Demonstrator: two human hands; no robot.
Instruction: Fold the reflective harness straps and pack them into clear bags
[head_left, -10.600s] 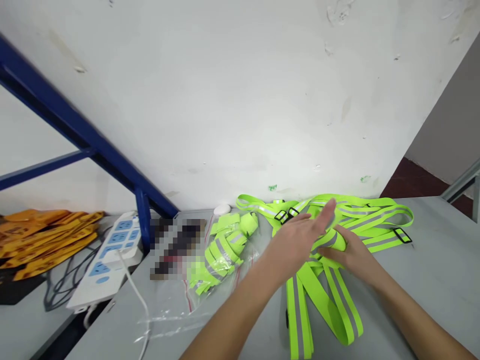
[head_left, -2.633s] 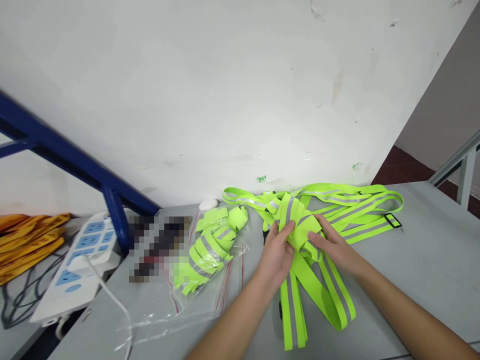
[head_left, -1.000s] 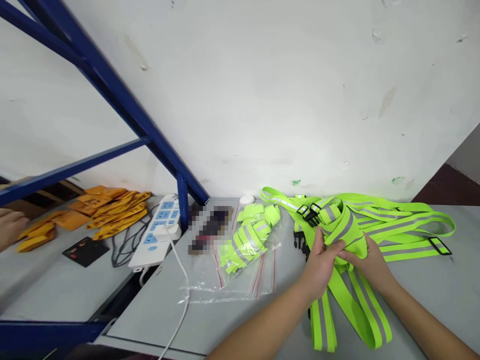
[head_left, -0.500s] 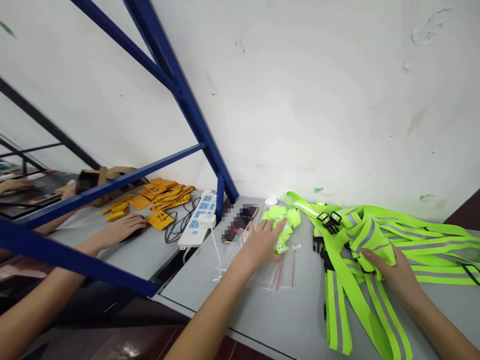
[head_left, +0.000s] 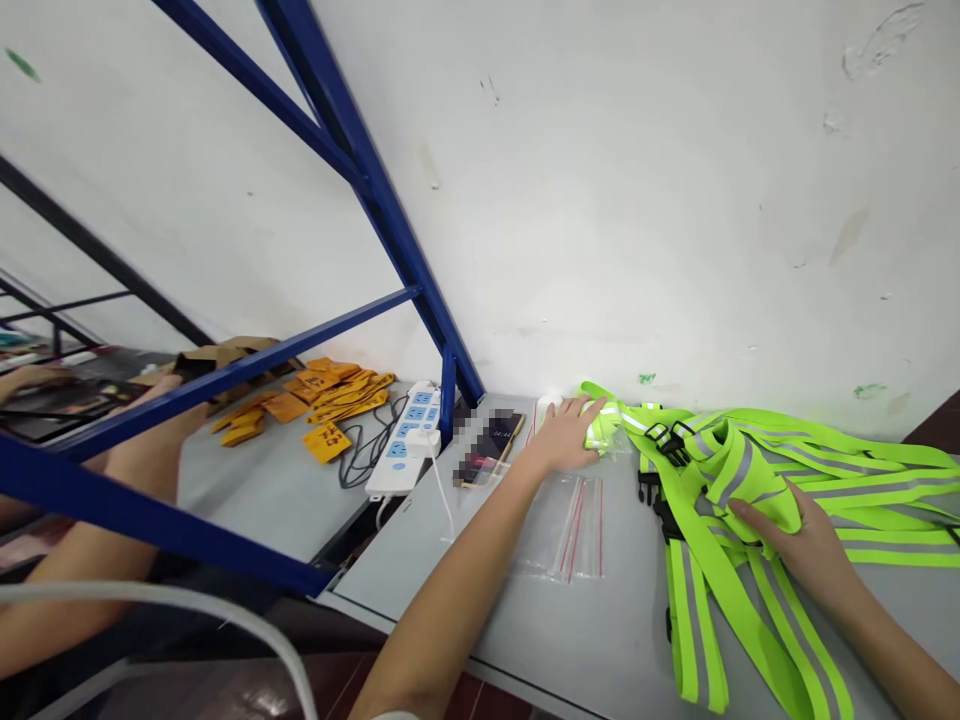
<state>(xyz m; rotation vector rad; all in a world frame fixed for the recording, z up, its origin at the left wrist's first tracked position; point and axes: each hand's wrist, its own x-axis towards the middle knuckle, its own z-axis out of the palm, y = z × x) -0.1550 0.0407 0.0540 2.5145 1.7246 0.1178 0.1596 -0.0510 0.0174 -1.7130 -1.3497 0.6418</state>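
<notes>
My left hand (head_left: 568,436) reaches to the back of the grey table, its fingers curled over a bagged reflective strap (head_left: 603,428), fluorescent yellow-green and folded in clear plastic. The hand covers part of that bundle. On the right, my right hand (head_left: 799,530) is closed around a folded reflective strap (head_left: 739,470), yellow-green with a grey stripe, thumb on top. Around it lie more reflective straps (head_left: 870,495) with black buckles (head_left: 667,440); some hang toward the front edge. Below my left hand, clear zip bags (head_left: 570,525) with red seal lines lie flat.
A phone (head_left: 495,445), partly blurred out, lies beside a white power strip (head_left: 405,440) with a plugged-in charger. Blue metal bars (head_left: 375,210) slant across the left. Beyond them are orange pieces (head_left: 330,390) and another person's arms (head_left: 142,470). A white cable (head_left: 225,615) crosses the lower left.
My left hand and the bagged strap have moved back and to the right, uncovering the zip bags. My right hand keeps its hold. The other person's hand has drawn back from the orange pieces.
</notes>
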